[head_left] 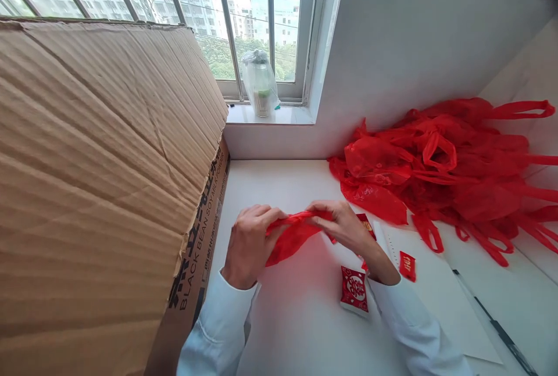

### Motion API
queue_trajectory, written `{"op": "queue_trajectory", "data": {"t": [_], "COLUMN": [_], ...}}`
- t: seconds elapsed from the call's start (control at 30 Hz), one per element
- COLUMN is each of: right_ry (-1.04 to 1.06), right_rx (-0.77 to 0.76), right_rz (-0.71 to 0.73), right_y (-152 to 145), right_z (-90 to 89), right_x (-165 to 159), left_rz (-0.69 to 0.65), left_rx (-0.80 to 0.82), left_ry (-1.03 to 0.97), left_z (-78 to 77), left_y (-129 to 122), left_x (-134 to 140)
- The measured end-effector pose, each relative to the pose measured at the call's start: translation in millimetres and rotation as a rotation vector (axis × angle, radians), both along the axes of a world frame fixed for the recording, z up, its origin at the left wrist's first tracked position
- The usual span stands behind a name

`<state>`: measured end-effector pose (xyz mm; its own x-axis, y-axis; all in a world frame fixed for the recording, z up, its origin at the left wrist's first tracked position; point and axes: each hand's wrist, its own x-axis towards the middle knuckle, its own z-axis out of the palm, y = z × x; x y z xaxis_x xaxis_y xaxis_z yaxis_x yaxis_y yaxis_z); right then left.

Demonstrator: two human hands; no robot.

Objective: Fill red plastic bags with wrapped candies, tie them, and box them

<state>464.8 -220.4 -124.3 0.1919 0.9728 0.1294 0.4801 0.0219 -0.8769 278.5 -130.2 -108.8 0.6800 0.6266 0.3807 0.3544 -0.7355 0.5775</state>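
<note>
Stretched between my two hands above the white table is a red plastic bag [293, 242]. My left hand [250, 242] grips its left end, thumb and fingers closed on the folded film. At the other end my right hand [342, 226] pinches the bag's upper edge. Below my right wrist lies a small red packet with white lettering [354, 290]. Partly hidden behind the right hand, another red packet with gold print [366, 225] shows. A smaller red packet [407, 265] rests on a white notebook [436, 306] to the right.
A large open cardboard box [108, 161] fills the left side, its flap raised. Many red plastic bags [436, 161] are heaped against the wall at back right. A black pen [501, 329] lies at front right. A bagged clear container [261, 85] stands on the windowsill.
</note>
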Motion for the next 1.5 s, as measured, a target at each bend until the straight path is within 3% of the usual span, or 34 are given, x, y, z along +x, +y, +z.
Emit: {"op": "queue_trajectory", "data": {"t": [0.1, 0.17, 0.23, 0.33, 0.4, 0.5, 0.57, 0.67, 0.8, 0.87, 1.0, 1.1, 1.17, 1.23, 1.3, 1.37, 1.5], "right_ry": [0.265, 0.403, 0.459, 0.439, 0.355, 0.161, 0.090, 0.073, -0.108, -0.224, -0.295, -0.317, -0.427, -0.558, -0.648, -0.688, -0.626], "right_rx": [0.107, 0.107, 0.077, 0.009, -0.035, -0.036, -0.006, 0.035, 0.159, 0.158, 0.056, 0.025, 0.012, 0.038, 0.136, 0.306, 0.566], "right_rz": [-0.116, -0.112, -0.085, -0.050, -0.003, 0.089, 0.088, -0.062, -0.442, -0.532, -0.455, -0.405, -0.384, -0.399, -0.419, -0.356, 0.044], "right_y": [1, 0, -3, -11, -16, -20, -17, -8, -3, -7, -27, -48, -61, -72, -79, -82, -66], "right_z": [-2.5, -3.5, -3.5, 1.9, 9.9, 21.7, 23.6, 16.5, 9.4, 13.3, 31.7, 45.7, 52.3, 57.1, 61.7, 65.8, 63.1], "right_x": [9, 18, 26, 31, 26, 7, -6, -16, -3, 8, 19, 19, 16, 12, 6, -2, -25], "left_rz": [0.145, 0.178, 0.168, 0.117, 0.049, -0.070, -0.112, -0.103, 0.108, 0.207, 0.311, 0.449, 0.560, 0.584, 0.530, 0.494, 0.534], "left_rx": [-0.230, -0.399, -0.506, -0.532, -0.401, -0.014, 0.133, 0.049, -0.325, -0.425, -0.355, -0.051, 0.191, 0.335, 0.366, 0.296, 0.137], "left_ry": [-0.312, -0.462, -0.547, -0.544, -0.438, -0.172, -0.076, -0.125, -0.553, -0.738, -0.766, -0.610, -0.468, -0.369, -0.328, -0.297, -0.257], "left_z": [-3.1, -6.8, -9.2, -6.0, 0.0, 8.6, 12.2, 14.7, 15.3, 15.3, 17.0, 21.1, 25.4, 31.0, 37.6, 44.8, 55.2], "left_y": [4, 7, 9, 8, 4, -6, -12, -16, -9, -5, -6, -16, -24, -34, -43, -53, -67], "left_x": [-4, -3, -1, 0, -2, -3, -2, -2, -8, -11, -11, -11, -13, -16, -21, -27, -38]}}
